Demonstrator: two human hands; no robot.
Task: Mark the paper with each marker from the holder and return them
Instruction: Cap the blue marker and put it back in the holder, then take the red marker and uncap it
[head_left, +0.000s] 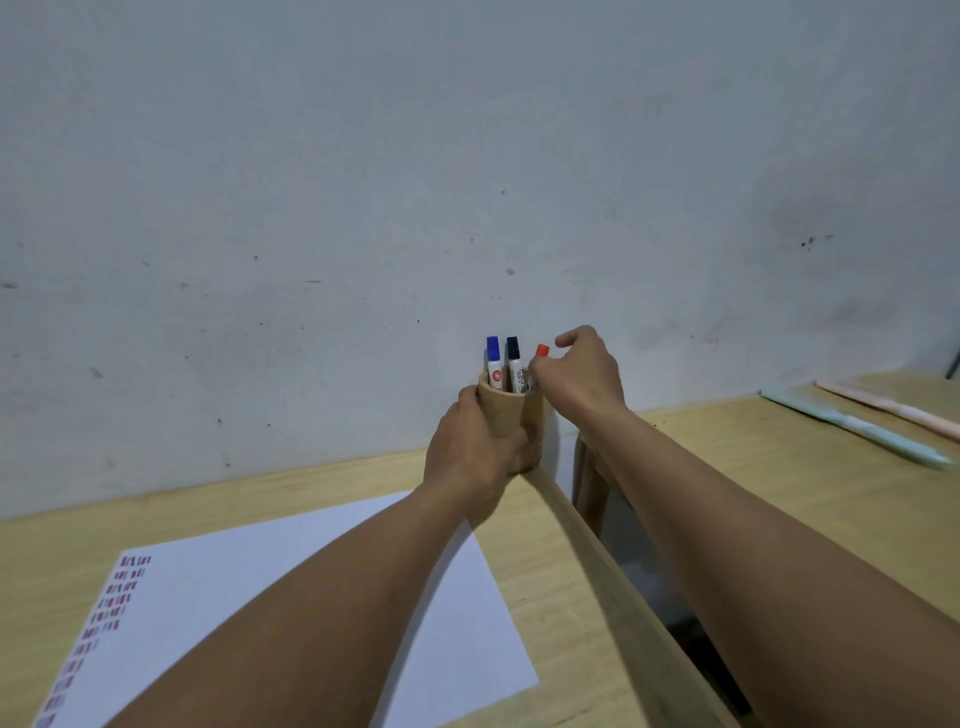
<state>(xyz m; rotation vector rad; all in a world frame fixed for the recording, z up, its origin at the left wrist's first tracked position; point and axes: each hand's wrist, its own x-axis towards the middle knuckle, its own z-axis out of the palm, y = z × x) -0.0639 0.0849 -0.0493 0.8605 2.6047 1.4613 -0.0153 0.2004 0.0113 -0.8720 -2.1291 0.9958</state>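
Left hand (475, 447) clenched round wooden holder (506, 410) at worktop (571, 561) back edge, steadying it; right hand (582, 379) fingers (540, 370) pinching red marker (542, 351), probably for clean passage past blue marker (493, 358) and black marker (514, 358).

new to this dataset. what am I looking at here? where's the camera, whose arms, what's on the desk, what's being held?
There is no robot here: a person works with two bare hands, and the single picture comes from a wide-angle camera worn on their head, looking forward and down. That is why both forearms reach in from the bottom edge.

The left hand is wrapped around a wooden holder standing at the back of the wooden table, near the wall. Three markers stand in it: a blue-capped marker, a black-capped marker and a red-capped marker. The right hand has its fingers closed on the red one, just below the cap; whether it is going in or coming out cannot be told.

A white sheet of paper lies in front, with rows of short coloured marks down its left edge. A second table at right carries a pale blue pen-like item and a pink one.
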